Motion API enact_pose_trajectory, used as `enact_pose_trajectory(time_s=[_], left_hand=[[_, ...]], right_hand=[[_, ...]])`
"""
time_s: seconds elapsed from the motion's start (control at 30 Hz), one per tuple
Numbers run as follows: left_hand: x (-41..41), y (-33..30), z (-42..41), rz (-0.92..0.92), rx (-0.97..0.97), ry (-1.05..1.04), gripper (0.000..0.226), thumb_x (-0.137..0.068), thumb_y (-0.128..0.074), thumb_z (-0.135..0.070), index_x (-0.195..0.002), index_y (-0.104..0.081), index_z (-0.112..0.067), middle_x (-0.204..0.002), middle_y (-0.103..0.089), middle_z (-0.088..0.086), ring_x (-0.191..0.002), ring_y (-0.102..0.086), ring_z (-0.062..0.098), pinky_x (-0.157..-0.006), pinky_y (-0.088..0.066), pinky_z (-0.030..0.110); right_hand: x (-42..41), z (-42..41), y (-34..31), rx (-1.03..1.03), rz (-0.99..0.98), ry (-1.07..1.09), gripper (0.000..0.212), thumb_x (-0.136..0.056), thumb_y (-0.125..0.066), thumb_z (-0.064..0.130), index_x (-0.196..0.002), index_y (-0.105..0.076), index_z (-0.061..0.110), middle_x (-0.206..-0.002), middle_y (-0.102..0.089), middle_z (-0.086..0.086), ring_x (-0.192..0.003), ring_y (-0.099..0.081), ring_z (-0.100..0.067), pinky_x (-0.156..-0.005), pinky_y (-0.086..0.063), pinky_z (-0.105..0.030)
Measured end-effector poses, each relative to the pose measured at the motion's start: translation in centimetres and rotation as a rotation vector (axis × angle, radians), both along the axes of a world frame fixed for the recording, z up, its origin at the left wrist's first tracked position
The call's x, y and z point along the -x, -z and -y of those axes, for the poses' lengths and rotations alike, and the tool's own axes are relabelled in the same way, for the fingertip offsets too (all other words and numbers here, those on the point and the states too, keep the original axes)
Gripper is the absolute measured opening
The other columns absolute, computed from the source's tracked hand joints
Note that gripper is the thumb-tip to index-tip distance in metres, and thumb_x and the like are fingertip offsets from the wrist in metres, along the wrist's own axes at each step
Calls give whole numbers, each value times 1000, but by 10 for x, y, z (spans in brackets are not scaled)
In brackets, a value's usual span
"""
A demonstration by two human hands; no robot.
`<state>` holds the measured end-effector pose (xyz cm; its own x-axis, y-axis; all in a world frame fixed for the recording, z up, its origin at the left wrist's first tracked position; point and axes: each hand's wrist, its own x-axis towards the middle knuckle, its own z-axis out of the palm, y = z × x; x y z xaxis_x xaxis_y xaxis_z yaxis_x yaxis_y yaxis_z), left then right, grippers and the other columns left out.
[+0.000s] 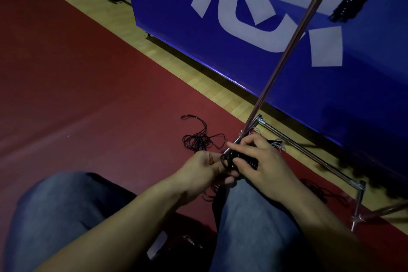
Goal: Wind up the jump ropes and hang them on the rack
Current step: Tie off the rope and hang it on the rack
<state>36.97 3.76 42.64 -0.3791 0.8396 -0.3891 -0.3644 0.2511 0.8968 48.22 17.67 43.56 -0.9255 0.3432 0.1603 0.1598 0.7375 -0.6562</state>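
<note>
1. Head view. Person seated or crouched low, knees in blue jeans [254, 223] below the frame centre. Red floor [77, 95], with a wooden strip beyond it along the foot of a blue banner [242, 17].
2. Right hand [262, 161] curled round a black bundle, apparently the jump rope handles [249, 161] with some cord about them; thumb pressed on top.
3. Left hand [207, 165] just beside it, fingers curled and pinching the dark cord at the bundle's end. Exact finger placement hard to read in the dim light.
4. Loose tangle of rope [203, 139] lies on the floor just ahead of the hands, one loop trailing farther out. More cord hangs down between the knees.
5. Metal rack [309, 152]: base bar runs along the floor just behind the hands, upright pole rising to the top of the frame. Dark bundles hang at upper right, possibly ropes already stowed; cannot confirm.
6. Judgement: winding is under way, hanging not yet done.
7. To do it well: keep the right hand firm on the handles, feed cord with the left under light tension, lay turns side by side, and shake out the floor tangle before it reaches the bundle, or knots get wound in.
</note>
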Motion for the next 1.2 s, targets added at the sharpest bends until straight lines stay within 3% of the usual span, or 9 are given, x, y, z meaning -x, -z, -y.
enact_pose_trajectory(time_s=[0.2,0.3,0.43,0.57,0.67,0.77,0.97,1.07,1.2], left_hand=[[-11,10,-4,48,37,-292,25,-92,-69,-18,-75,-71,1,-68,-63,18,-55,-54,22,-60,-53,31],[-8,10,-1,199,47,-362,21,-78,-76,-15,-80,-73,6,-65,-61,18,-55,-52,22,-63,-52,31],[-14,8,-4,479,-3,-446,18,-89,-63,-3,-95,-69,13,-81,-68,20,-64,-67,18,-69,-59,25],[-18,12,-6,332,4,-460,17,-89,-65,-5,-76,-74,2,-81,-65,24,-68,-62,25,-68,-55,31],[-19,14,-6,140,-14,-417,17,-90,-66,-4,-75,-70,1,-70,-65,14,-66,-61,22,-73,-58,34],[-20,17,-8,-54,-7,-377,33,-85,-58,-6,-53,-55,-15,-57,-49,3,-64,-44,21,-72,-47,43],[-19,12,-11,55,-13,-411,24,-92,-57,-1,-68,-60,2,-60,-50,9,-58,-50,17,-68,-58,31],[-18,16,-11,76,0,-421,17,-92,-58,-2,-80,-65,8,-64,-53,10,-63,-54,20,-71,-61,36],[-20,20,-13,-1,15,-387,34,-93,-53,-1,-59,-55,-7,-58,-49,6,-62,-51,19,-76,-58,40]], right_hand=[[6,0,-2,25,5,22,39,-89,-68,23,-125,-61,34,-103,-52,20,-101,-52,3,-83,-41,-8],[7,1,-1,35,-32,68,26,-84,-73,19,-104,-65,34,-98,-56,19,-96,-56,3,-80,-42,-7],[7,0,1,74,-65,54,26,-82,-75,17,-99,-66,34,-97,-56,14,-94,-57,-3,-81,-46,-15],[5,2,2,-45,-51,17,27,-83,-73,19,-110,-70,24,-97,-52,14,-93,-55,-2,-81,-50,-22],[1,6,1,-181,-18,-4,34,-88,-68,23,-121,-66,23,-101,-48,14,-96,-51,-1,-82,-49,-18],[0,9,1,-265,19,-29,42,-88,-63,22,-130,-60,19,-105,-46,11,-100,-46,-3,-83,-45,-18],[-1,16,4,-415,48,-29,62,-86,-68,21,-143,-47,12,-105,-49,4,-96,-47,-11,-79,-37,-18],[-3,18,7,-432,-14,4,65,-82,-75,20,-140,-49,9,-101,-53,2,-90,-51,-13,-75,-39,-18],[-1,18,6,-377,-12,11,63,-80,-77,20,-138,-53,15,-106,-64,3,-91,-60,-17,-74,-50,-25]])
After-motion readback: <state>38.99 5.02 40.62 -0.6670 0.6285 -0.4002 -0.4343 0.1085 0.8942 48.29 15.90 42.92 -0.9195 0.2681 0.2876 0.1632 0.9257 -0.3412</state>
